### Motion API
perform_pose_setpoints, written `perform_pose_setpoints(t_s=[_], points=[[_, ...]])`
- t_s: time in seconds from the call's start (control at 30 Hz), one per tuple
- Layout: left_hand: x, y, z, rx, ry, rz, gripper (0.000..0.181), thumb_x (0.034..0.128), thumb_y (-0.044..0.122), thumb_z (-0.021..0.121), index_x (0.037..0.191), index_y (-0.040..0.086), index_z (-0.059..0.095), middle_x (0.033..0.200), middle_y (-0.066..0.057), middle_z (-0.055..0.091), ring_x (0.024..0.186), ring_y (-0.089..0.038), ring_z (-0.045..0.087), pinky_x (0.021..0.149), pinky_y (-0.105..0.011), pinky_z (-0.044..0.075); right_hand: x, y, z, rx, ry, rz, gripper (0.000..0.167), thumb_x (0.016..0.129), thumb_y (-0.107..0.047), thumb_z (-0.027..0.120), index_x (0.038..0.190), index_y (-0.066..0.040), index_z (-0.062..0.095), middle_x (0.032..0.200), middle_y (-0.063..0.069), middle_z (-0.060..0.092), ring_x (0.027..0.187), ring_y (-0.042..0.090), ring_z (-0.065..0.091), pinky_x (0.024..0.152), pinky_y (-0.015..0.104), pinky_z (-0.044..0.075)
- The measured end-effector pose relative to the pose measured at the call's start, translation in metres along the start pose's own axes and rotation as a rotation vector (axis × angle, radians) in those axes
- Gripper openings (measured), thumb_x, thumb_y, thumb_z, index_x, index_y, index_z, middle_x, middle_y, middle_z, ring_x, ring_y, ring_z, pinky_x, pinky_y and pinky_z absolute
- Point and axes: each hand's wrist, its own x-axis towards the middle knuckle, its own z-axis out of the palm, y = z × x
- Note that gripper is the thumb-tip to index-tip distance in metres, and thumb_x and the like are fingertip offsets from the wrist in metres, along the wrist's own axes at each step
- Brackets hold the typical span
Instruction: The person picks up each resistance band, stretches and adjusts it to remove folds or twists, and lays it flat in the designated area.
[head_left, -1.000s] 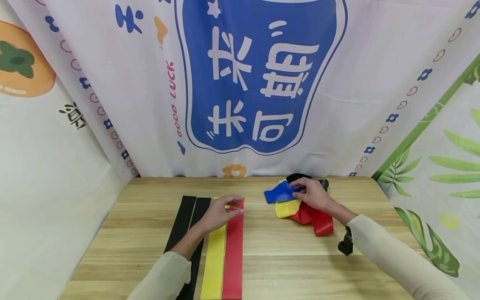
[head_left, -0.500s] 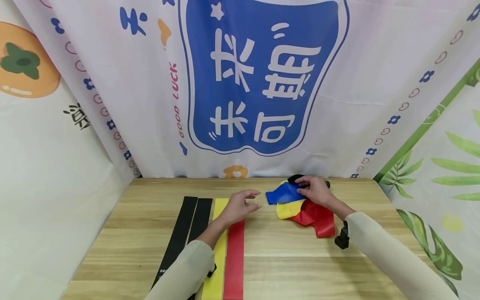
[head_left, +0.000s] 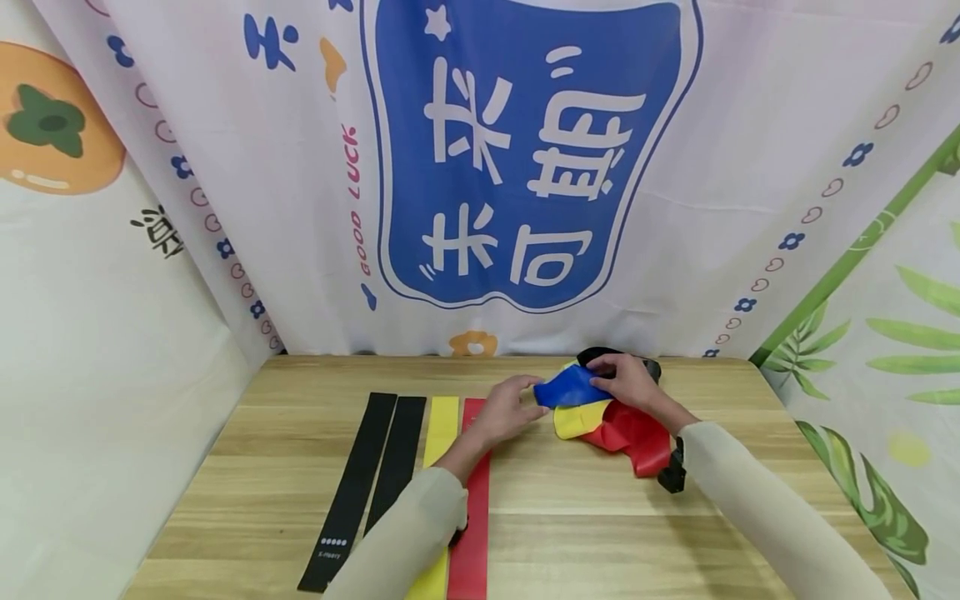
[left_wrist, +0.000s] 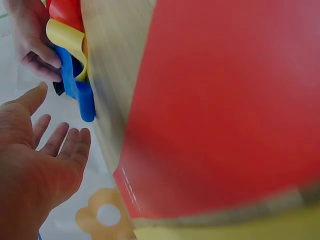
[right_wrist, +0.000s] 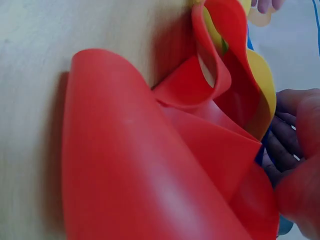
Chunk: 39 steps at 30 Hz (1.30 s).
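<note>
My right hand (head_left: pixel 628 382) pinches a blue resistance band (head_left: pixel 564 388) at the top of a heap at the back right of the table. Beside the band's left end is my left hand (head_left: pixel 507 413), thumb and fingers spread. In the left wrist view a gap shows between the left hand (left_wrist: pixel 42 167) and the blue band (left_wrist: pixel 86 102). Under and around the blue one lie a yellow band (head_left: pixel 576 419), a crumpled red band (head_left: pixel 639 437) and something black (head_left: pixel 596 357). Loose red folds (right_wrist: pixel 125 150) fill much of the right wrist view.
Flat bands lie side by side on the wooden table (head_left: pixel 570 542): two black (head_left: pixel 348 492) (head_left: pixel 397 454), one yellow (head_left: pixel 444 421) and one red (head_left: pixel 471 533). The left forearm crosses over some of them. A printed curtain (head_left: pixel 300 208) hangs behind the table's back edge.
My left hand has moved right, from above the flat red band to beside the blue band's end. The right hand stays at the heap, with only a small shift.
</note>
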Motion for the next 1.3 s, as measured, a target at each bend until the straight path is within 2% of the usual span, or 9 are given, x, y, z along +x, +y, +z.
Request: perform_pose_setpoints(t_s=[0.37,0.6,0.73,0.87,1.1,1.3], points=[[0.018,0.002,0.017,0.023,-0.020,-0.051,0.053,0.0988,0.018,0.077,0.148,0.007,0.061,0.151,-0.012,0.060,0.140,-0.031,0.055,0.117,-0.049,0.046,0.005,0.004,0.006,-0.004,0.017,0.021,0.031,0.096,-0.012,0.078,0.125,0.000,0.075,0.120,0.020,0.075,0.109,0.037,0.071,0.097,0.053,0.059],[0.023,0.006,0.021,0.091,-0.042,-0.012,0.056,0.0994,0.019,0.077,0.151,0.007,0.058,0.153,-0.012,0.059,0.141,-0.031,0.055,0.118,-0.048,0.045,0.010,-0.001,0.008,-0.002,0.034,0.009,0.032,0.096,-0.011,0.079,0.125,-0.001,0.074,0.120,0.018,0.076,0.106,0.034,0.072,0.094,0.052,0.060],[0.023,0.008,0.021,0.088,-0.048,-0.002,0.053,0.0997,0.017,0.076,0.149,0.006,0.060,0.152,-0.013,0.059,0.142,-0.031,0.054,0.119,-0.048,0.044,0.014,-0.002,0.011,-0.008,0.026,0.015,0.033,0.095,-0.013,0.080,0.125,-0.001,0.074,0.119,0.017,0.076,0.103,0.032,0.071,0.092,0.049,0.061],[0.023,0.009,0.021,0.095,-0.049,0.012,0.049,0.0993,0.016,0.076,0.146,0.006,0.063,0.149,-0.013,0.062,0.141,-0.031,0.056,0.119,-0.047,0.044,0.018,-0.005,0.013,-0.016,0.020,0.010,0.033,0.095,-0.016,0.082,0.123,-0.001,0.075,0.111,0.015,0.077,0.096,0.028,0.070,0.089,0.047,0.060],[0.022,0.009,0.021,0.056,-0.045,0.034,0.041,0.0990,0.011,0.076,0.139,0.005,0.068,0.142,-0.013,0.067,0.137,-0.031,0.060,0.118,-0.046,0.045,0.020,-0.008,0.013,-0.025,0.015,-0.023,0.021,0.094,-0.013,0.082,0.113,-0.004,0.080,0.092,0.006,0.074,0.084,0.020,0.065,0.079,0.034,0.055],[0.020,0.007,0.020,-0.017,-0.014,0.025,0.034,0.0993,0.010,0.075,0.133,0.006,0.072,0.127,-0.012,0.075,0.120,-0.027,0.068,0.107,-0.041,0.054,0.019,-0.010,0.011,0.011,0.032,-0.037,0.013,0.095,-0.012,0.080,0.106,-0.006,0.082,0.090,0.005,0.074,0.082,0.019,0.065,0.076,0.032,0.054]])
